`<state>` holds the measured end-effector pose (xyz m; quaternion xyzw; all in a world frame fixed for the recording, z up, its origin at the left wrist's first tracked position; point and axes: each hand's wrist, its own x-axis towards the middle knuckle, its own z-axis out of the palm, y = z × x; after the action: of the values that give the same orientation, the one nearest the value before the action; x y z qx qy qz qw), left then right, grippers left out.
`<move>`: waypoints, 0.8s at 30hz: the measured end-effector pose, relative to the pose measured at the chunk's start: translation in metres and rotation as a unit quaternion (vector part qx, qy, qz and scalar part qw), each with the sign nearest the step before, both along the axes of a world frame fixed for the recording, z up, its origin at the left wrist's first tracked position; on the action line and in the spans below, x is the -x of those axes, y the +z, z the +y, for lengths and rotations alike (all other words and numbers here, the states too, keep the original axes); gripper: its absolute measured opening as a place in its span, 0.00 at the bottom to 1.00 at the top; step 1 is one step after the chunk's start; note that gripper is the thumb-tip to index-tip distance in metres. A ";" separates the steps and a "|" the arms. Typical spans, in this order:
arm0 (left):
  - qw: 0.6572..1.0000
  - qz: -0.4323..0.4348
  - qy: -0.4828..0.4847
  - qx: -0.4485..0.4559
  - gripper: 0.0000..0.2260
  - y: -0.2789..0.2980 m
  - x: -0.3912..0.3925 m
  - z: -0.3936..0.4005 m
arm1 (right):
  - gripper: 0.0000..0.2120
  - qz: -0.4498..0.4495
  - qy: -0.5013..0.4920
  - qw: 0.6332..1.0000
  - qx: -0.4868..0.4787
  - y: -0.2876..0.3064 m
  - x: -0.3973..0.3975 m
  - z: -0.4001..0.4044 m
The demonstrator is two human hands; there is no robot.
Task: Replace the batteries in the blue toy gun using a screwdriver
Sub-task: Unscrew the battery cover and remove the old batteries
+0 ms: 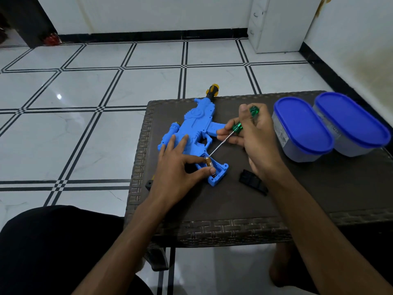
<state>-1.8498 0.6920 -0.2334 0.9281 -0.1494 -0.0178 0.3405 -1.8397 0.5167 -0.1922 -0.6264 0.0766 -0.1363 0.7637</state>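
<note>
The blue toy gun (194,126) lies flat on the dark woven table (234,207), its orange muzzle pointing away from me. The battery compartment in its grip is uncovered. My left hand (180,167) rests on the gun and pinches a gold and black battery (208,162) between thumb and index finger at the compartment. My right hand (251,135) grips a green-handled screwdriver (237,127); its thin metal tip touches the battery's upper end. A black cover piece (253,182) lies on the table to the right of the grip.
Two clear tubs with blue lids (302,127) (350,122) stand at the table's right side. A small black part (149,184) lies at the table's left edge. White tiled floor surrounds the table; my knee is at the lower left.
</note>
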 end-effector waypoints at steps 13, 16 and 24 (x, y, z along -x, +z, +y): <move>0.955 0.083 0.103 0.267 0.04 0.019 -0.005 -0.010 | 0.10 0.016 0.023 0.905 0.424 0.004 0.023 -0.024; 0.930 0.116 0.093 0.335 0.04 0.027 -0.005 -0.018 | 0.12 0.002 0.078 0.889 0.450 0.002 0.032 -0.021; 0.913 0.161 0.062 0.368 0.04 0.030 -0.005 -0.032 | 0.12 -0.015 0.080 0.847 0.526 0.001 0.036 -0.026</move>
<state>-1.8448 0.6600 -0.2031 0.7288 -0.0308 -0.0901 0.6781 -1.8754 0.4910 -0.1910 -0.9362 -0.0684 -0.1034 0.3290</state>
